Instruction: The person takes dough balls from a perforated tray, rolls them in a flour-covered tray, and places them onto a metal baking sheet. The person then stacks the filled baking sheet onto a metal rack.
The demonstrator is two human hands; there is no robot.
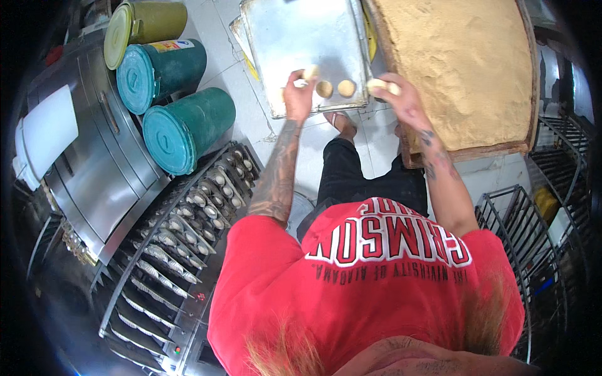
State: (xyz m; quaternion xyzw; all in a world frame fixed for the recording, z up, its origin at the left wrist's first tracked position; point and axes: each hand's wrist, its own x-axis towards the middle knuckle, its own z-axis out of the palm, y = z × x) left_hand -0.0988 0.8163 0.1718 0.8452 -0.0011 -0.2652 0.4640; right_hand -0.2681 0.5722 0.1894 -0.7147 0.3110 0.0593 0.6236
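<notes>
A shiny metal baking sheet (301, 33) lies before me, on top of other trays. My left hand (299, 99) is over its near edge, with a pale dough piece (310, 72) at the fingertips; a second pale bit shows by the thumb. Just right of that hand, a round dough piece (324, 89) and another tan round (346, 88) sit side by side on the sheet. Part of one more piece shows left of my wrist. My right hand (403, 96) grips pale dough pieces (383, 87) between the sheet and a wooden-edged tray of tan crumbs (463, 70).
Lidded bins, one olive (155, 21) and two teal (188, 127), stand at the left by a stainless steel cabinet (101, 141). A rack (183, 216) loaded with fluted metal moulds is close at my left. Dark metal racks (512, 225) stand on the right.
</notes>
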